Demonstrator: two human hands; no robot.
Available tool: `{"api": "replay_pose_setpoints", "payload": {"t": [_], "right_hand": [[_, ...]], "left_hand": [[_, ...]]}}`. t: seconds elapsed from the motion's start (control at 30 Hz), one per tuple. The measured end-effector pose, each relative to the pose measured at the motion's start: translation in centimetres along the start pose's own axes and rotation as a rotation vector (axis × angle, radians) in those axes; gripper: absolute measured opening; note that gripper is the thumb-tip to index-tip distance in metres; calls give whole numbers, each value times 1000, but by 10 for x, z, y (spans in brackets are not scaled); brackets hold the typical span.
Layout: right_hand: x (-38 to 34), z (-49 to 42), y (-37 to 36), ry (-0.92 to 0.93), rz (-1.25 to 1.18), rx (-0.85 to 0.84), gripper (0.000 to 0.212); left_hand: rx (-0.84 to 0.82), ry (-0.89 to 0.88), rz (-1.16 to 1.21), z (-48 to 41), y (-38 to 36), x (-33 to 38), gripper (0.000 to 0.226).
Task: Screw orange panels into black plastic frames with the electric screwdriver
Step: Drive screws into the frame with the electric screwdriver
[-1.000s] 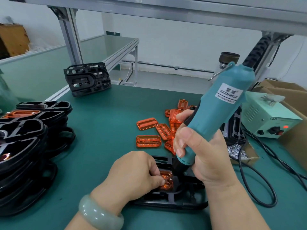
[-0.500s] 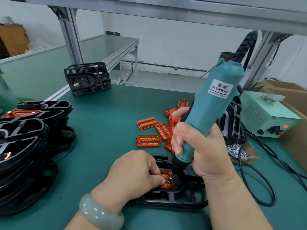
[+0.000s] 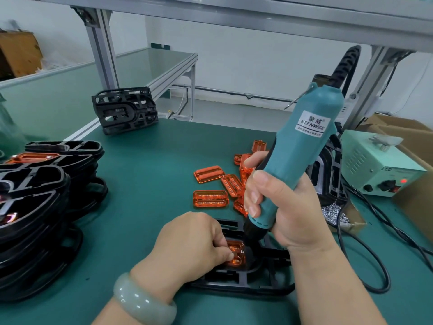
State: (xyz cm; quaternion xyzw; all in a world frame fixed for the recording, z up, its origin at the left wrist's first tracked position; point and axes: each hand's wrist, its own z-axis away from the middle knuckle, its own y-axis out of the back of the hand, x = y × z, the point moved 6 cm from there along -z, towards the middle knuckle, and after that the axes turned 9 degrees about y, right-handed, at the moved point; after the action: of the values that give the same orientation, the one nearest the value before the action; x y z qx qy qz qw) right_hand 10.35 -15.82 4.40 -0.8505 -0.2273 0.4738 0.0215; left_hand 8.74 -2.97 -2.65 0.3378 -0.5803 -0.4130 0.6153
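Observation:
A black plastic frame (image 3: 246, 281) lies flat on the green mat at the near centre. An orange panel (image 3: 236, 253) sits in it. My left hand (image 3: 192, 245) rests on the frame with curled fingers pinching the panel's left edge; most of the panel is hidden under it. My right hand (image 3: 283, 205) grips the teal electric screwdriver (image 3: 297, 156), held nearly upright and leaning right at the top. Its black tip comes down on the panel's right side. Loose orange panels (image 3: 210, 199) lie just beyond the frame.
Stacked black frames (image 3: 35, 207) fill the left side, one with an orange panel on top. Another black frame pile (image 3: 125, 110) stands at the back. A pale green power supply (image 3: 379, 167), black cables (image 3: 375, 266) and a small box of screws (image 3: 334, 213) sit right.
The screwdriver has swung more upright and shifted slightly left, its tip lowered onto the panel. My left hand stays on the panel.

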Motion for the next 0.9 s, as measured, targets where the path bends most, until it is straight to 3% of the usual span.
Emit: {"api": "replay_pose_setpoints", "payload": {"t": [0.37,0.53,0.63,0.73,0.83,0.9], "right_hand": [[-12,2,2,49,-103,46,21],[-6,9,11,51,-102,182,12],[-3,13,18,69,-110,277,13],[-3,17,26,88,-155,358,12],[-3,21,32,94,-198,426,12],[-1,22,35,93,-220,469,12]], "left_hand": [[19,-37,29,4,1,6,17],[92,-48,6,4,1,10,18],[29,-28,58,3,-2,6,14],[8,31,352,0,3,1,9],[117,166,806,-2,15,-8,11],[68,308,1185,-3,10,-14,23]]}}
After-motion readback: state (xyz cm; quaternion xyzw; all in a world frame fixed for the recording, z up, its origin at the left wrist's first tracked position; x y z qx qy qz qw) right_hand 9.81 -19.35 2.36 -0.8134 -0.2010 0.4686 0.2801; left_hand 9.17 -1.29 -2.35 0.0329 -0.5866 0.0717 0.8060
